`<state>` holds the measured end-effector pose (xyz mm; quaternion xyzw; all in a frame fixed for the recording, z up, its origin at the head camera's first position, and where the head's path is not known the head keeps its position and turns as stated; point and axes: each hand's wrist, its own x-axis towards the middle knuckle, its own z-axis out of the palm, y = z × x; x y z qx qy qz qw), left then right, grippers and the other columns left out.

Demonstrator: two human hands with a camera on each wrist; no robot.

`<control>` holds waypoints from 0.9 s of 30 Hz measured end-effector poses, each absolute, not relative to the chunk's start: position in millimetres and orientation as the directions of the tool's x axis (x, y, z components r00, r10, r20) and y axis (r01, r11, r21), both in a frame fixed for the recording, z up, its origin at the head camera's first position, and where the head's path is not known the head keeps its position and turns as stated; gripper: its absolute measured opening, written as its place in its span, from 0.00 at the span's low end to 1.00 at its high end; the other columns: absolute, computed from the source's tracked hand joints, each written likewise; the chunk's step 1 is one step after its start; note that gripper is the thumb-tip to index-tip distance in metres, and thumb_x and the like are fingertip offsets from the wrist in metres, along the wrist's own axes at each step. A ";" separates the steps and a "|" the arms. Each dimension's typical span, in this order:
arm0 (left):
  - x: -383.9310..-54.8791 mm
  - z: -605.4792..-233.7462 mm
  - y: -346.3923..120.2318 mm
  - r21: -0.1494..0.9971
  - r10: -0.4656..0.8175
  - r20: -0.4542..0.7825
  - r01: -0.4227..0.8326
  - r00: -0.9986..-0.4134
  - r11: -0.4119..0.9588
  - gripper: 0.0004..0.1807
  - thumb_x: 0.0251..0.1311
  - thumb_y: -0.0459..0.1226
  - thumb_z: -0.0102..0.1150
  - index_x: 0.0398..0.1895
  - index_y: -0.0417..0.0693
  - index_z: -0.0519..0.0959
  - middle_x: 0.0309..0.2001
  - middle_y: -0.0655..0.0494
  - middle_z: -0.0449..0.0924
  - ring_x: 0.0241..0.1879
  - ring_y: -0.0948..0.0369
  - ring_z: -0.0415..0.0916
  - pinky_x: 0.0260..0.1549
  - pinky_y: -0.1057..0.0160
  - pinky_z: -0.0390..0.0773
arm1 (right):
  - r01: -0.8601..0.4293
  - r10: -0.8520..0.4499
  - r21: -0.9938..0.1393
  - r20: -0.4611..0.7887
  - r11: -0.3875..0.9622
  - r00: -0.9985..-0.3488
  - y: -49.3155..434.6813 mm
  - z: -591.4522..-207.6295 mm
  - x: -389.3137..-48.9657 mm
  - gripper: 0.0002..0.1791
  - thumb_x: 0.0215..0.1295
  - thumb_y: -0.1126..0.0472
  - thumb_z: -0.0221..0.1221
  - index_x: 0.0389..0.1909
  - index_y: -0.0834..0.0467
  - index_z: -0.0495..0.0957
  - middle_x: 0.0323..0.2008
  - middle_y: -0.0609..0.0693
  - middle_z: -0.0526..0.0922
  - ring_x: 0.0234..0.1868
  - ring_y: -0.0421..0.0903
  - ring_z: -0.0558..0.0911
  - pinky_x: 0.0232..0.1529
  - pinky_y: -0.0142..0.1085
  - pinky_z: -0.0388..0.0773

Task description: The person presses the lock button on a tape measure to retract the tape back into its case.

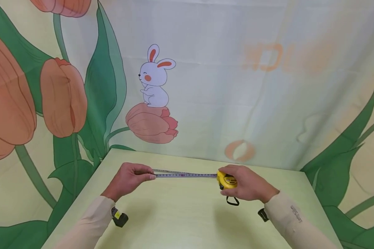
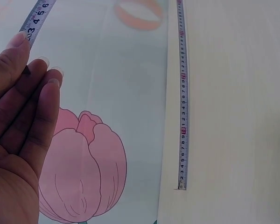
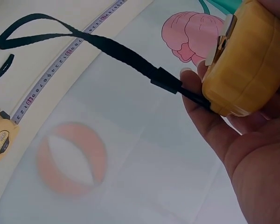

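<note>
Tape blade (image 2: pixel 37 19) in the pinch of the left hand (image 2: pixel 17 133); second blade (image 2: pixel 183 100) along the pale tabletop (image 2: pixel 235 116); printed tulip (image 2: pixel 86 172) between.

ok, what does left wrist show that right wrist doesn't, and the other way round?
Left wrist only: the left hand pinching a numbered blade, and the metal end hook of the blade lying on the table.

Right wrist only: the right hand holding a yellow tape measure with a black strap, plus a second tape measure at the left edge.

Both: the lying blade, table, pink tulip print and orange ring print.
</note>
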<state>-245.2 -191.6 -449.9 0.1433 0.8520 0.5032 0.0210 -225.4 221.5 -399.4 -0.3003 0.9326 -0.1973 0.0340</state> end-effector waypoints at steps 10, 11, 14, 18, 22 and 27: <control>-244.0 -450.0 -187.8 0.864 0.276 0.104 0.225 -0.955 0.450 0.10 0.63 0.39 0.72 0.44 0.45 0.90 0.42 0.49 0.91 0.39 0.58 0.86 0.45 0.62 0.84 | -0.527 -0.560 -0.398 0.040 0.751 -0.827 221.4 -400.1 -222.4 0.31 0.61 0.51 0.73 0.63 0.57 0.79 0.51 0.44 0.83 0.46 0.40 0.77 0.52 0.39 0.80; -243.8 -450.1 -187.7 0.864 0.276 0.104 0.224 -0.956 0.451 0.09 0.63 0.39 0.72 0.43 0.45 0.90 0.42 0.50 0.91 0.39 0.58 0.85 0.45 0.62 0.84 | -0.529 -0.561 -0.397 0.042 0.750 -0.827 221.2 -400.2 -222.3 0.31 0.61 0.51 0.73 0.62 0.57 0.79 0.51 0.44 0.83 0.46 0.40 0.77 0.52 0.39 0.80; -243.9 -449.6 -187.5 0.863 0.275 0.105 0.225 -0.956 0.452 0.09 0.64 0.39 0.72 0.43 0.46 0.90 0.42 0.50 0.91 0.39 0.58 0.85 0.46 0.60 0.85 | -0.536 -0.565 -0.398 0.050 0.745 -0.823 220.6 -400.5 -222.5 0.30 0.61 0.51 0.73 0.63 0.57 0.79 0.51 0.44 0.83 0.45 0.40 0.77 0.52 0.39 0.80; -244.5 -447.9 -186.3 0.864 0.279 0.108 0.229 -0.954 0.449 0.09 0.63 0.40 0.72 0.43 0.46 0.91 0.42 0.50 0.91 0.40 0.58 0.86 0.47 0.57 0.86 | -0.543 -0.567 -0.396 0.065 0.741 -0.821 220.1 -400.7 -222.1 0.31 0.61 0.52 0.74 0.63 0.58 0.79 0.51 0.44 0.83 0.45 0.40 0.77 0.52 0.39 0.80; -244.4 -448.6 -185.5 0.868 0.281 0.100 0.222 -0.955 0.445 0.09 0.63 0.40 0.72 0.43 0.46 0.91 0.43 0.50 0.91 0.39 0.58 0.86 0.47 0.58 0.86 | -0.541 -0.563 -0.401 0.072 0.739 -0.823 220.5 -402.2 -220.7 0.30 0.60 0.52 0.74 0.62 0.57 0.79 0.50 0.43 0.83 0.45 0.40 0.77 0.52 0.39 0.80; -243.8 -450.1 -184.9 0.872 0.294 0.100 0.226 -0.951 0.434 0.10 0.63 0.40 0.73 0.44 0.45 0.90 0.42 0.50 0.91 0.39 0.58 0.85 0.45 0.63 0.84 | -0.551 -0.570 -0.405 0.085 0.730 -0.817 220.4 -404.5 -219.9 0.30 0.60 0.52 0.74 0.62 0.57 0.79 0.49 0.42 0.83 0.46 0.39 0.78 0.53 0.39 0.80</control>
